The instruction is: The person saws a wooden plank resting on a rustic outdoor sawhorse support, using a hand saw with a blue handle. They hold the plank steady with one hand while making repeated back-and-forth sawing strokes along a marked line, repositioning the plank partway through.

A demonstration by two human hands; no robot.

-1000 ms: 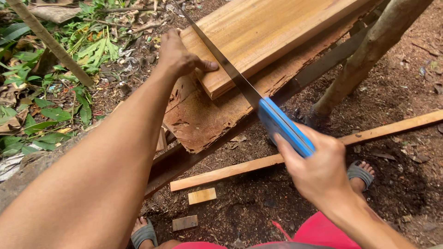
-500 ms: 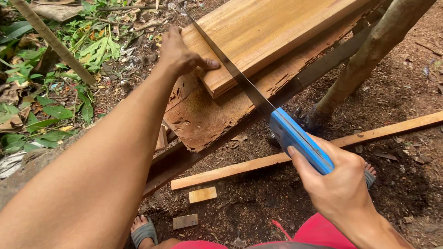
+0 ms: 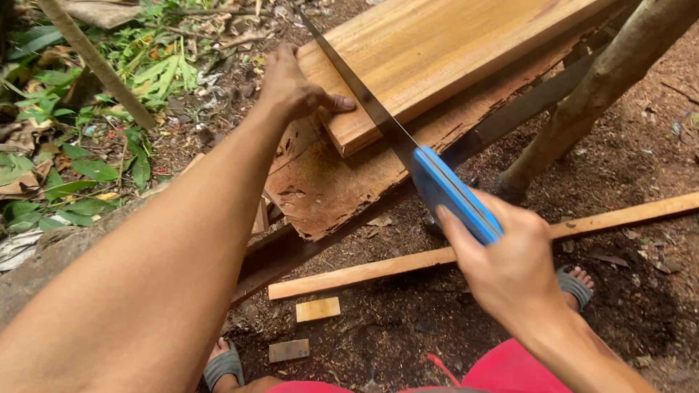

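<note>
My right hand (image 3: 510, 269) gripped the blue handle of the handsaw (image 3: 408, 149), its blade set in the near end of the light plank (image 3: 451, 51) that my left hand (image 3: 291, 87) pressed down, the cut seemingly barely begun and most remaining.

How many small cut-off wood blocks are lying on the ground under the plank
2. A pale block lies just below the long wooden strip; a darker block sits nearer the sandalled foot. More may hide under the plank or arm.
</note>
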